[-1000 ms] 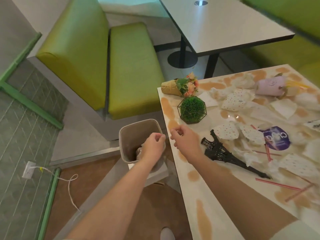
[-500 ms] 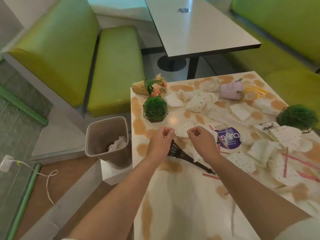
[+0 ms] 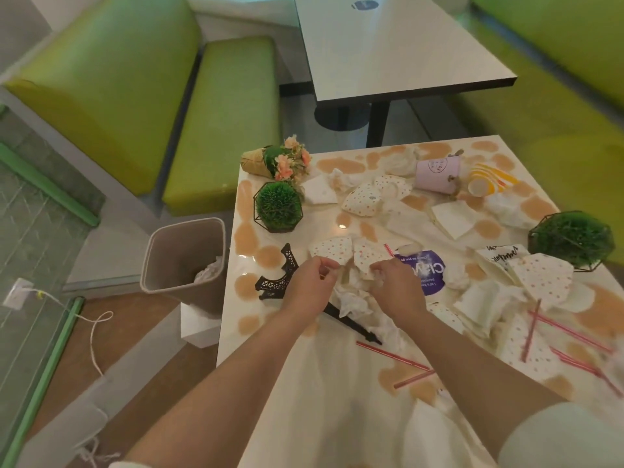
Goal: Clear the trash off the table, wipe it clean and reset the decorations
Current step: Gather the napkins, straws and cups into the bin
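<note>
Booth setting: green benches [image 3: 216,123] on both sides, a plain grey table [image 3: 388,45] further back. The near table [image 3: 331,400] is cream-coloured with brown spill patches, and it's covered in litter.

Left hand [image 3: 305,287] has its fingers curled, pinching the edge of a dotted paper piece [image 3: 332,250]. Right hand [image 3: 393,287] has its fingers curled into crumpled white napkins [image 3: 354,298] and touches a second dotted piece [image 3: 368,255]. Both hands sit over the table's middle-left area.

A black tower model [image 3: 282,275] lies on its side, partly under the left hand. A green ball plant in a wire frame [image 3: 277,206] stands near the left edge, with a toppled flower bouquet [image 3: 280,160] behind it. A pink mug [image 3: 437,173] lies on its side at the far edge. Red straws [image 3: 391,355] are scattered toward the near right.

The bin [image 3: 182,261] sits on the floor just beside the table's left edge, with white paper inside it.
</note>
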The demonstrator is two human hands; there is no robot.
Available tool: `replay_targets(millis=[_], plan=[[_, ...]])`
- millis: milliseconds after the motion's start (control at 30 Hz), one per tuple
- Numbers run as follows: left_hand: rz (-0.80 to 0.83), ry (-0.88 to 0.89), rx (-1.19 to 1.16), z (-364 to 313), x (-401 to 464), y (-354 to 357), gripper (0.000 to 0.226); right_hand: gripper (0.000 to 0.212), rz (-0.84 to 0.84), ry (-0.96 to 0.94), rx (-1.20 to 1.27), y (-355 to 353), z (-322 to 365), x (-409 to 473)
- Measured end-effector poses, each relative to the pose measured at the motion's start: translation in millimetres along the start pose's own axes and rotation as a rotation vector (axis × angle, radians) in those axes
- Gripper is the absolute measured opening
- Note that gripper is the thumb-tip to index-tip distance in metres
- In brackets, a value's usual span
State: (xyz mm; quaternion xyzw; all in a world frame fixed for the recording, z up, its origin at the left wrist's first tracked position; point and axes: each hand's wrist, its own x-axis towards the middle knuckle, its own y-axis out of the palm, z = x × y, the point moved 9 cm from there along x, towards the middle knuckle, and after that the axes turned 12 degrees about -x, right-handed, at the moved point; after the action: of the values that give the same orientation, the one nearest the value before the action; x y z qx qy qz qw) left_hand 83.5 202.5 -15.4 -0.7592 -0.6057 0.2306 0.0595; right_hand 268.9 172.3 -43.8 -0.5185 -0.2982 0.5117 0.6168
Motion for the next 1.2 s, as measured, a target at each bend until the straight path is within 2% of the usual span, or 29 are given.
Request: replay_targets(millis=[133,233,367,533,667,1000,1100,1200], plan=[[-0.007,0.084,0.128,-9,16,7,0.024,0.024,-0.06,-0.031,-0.042,-6,-3,2],[0.049,0.145,0.296,-15,33,22,0.032,0.022,-0.119,-0.045,0.015,-14,-9,2],[0.12,0.098,0.538,-10,51,35,0.042,0.018,-0.214,-0.02,0.167,-29,-20,6],[0.127,0.12,0.753,-3,62,41,0.042,0.011,-0.25,0.13,0.418,-46,-39,12],[0.074,0.173,0.745,-5,69,43,0.038,0.011,-0.221,0.196,0.591,-46,-47,15],[-0.109,0.342,0.663,-34,71,28,0.022,0.009,-0.255,0.294,0.757,-50,-43,14],[-0.175,0.333,0.511,-45,69,13,0.018,0.008,-0.28,0.282,0.787,-58,-32,13],[-0.237,0.244,0.23,-49,65,-14,0.011,0.01,-0.284,0.26,0.851,-62,-12,13]])
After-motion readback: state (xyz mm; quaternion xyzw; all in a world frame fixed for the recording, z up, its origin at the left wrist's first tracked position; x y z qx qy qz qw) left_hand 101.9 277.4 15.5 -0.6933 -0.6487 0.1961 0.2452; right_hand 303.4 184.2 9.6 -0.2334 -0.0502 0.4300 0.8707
